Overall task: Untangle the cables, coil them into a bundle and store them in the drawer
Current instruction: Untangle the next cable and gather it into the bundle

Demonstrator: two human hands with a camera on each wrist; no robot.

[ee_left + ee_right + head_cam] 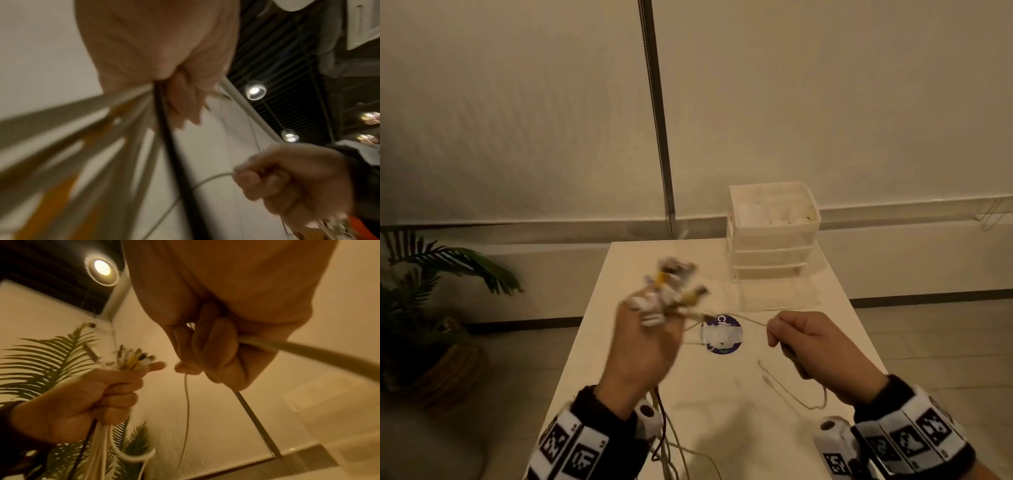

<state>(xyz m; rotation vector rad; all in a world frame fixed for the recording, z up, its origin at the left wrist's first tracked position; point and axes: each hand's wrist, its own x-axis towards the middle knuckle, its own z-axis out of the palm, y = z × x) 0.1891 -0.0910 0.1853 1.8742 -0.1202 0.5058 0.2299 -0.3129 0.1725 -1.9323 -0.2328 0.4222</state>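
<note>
A: Left hand [645,346]: recorded raised over the table [722,394], fingers clamped round the bundle of cables [671,291], plugs upward.

B: Right hand [815,342]: recorded pinching one thin cable [748,320], stretched sideways from the bundle.

A: Drawer unit [774,236]: noted beyond, nearer the right hand.

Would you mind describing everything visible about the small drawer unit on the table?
The drawer unit is a small, pale, translucent plastic chest with three stacked drawers, all apparently pushed in. Its open top tray holds whitish items too blurred to identify. It stands upright at the far right part of the white table, near the back edge, beyond both hands. Nothing touches it but the table, and no cable reaches it.
</note>
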